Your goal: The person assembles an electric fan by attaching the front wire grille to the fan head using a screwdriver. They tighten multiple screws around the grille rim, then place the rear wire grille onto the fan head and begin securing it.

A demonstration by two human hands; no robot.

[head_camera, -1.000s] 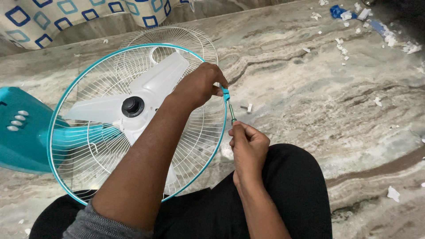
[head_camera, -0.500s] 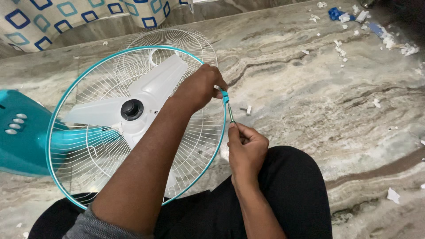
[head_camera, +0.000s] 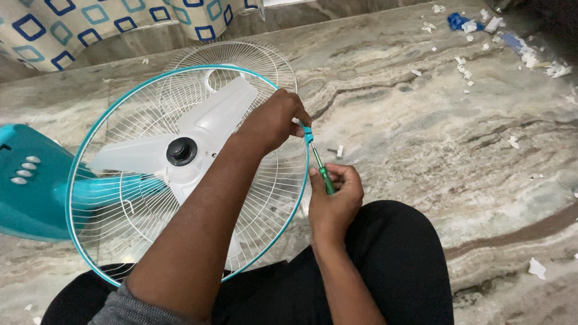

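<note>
A fan lies on the marble floor with its white wire grille (head_camera: 126, 210) ringed by a teal rim (head_camera: 90, 129), white blades (head_camera: 217, 114) and a black hub cap (head_camera: 180, 150) showing through. My left hand (head_camera: 274, 120) grips the rim at a small teal clip (head_camera: 307, 133) on the right side. My right hand (head_camera: 334, 198) holds a green-handled screwdriver (head_camera: 323, 171) whose tip is set into that clip.
The fan's teal base (head_camera: 30, 180) with white buttons lies at the left. A second white grille (head_camera: 241, 57) rests behind the fan. A patterned cloth (head_camera: 90, 21) lies at the top left. White paper scraps (head_camera: 469, 66) and blue bits (head_camera: 457, 18) litter the floor at top right. My dark-trousered knee (head_camera: 397, 259) is below.
My right hand has loosened and slid a little down the screwdriver, so the green handle now shows. My left hand stays on the clip.
</note>
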